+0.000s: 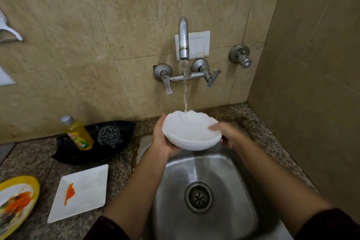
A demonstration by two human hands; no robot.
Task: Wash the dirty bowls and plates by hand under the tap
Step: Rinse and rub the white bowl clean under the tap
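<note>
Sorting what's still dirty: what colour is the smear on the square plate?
An orange smear on the white square plate, head view.

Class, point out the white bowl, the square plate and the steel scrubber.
white bowl (187, 130), head view, inner surface.
square plate (85, 191), head view, bare white middle.
steel scrubber (109, 136), head view, middle of wire tangle.

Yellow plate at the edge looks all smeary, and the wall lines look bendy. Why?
Head view: the yellow plate sits at the far left edge, where the wide-angle lens stretches and smears things; head view again, that lens bows the seams of the wall; the right hand at the white bowl is blurry too, probably from motion; the sink shows soft glare.
</note>
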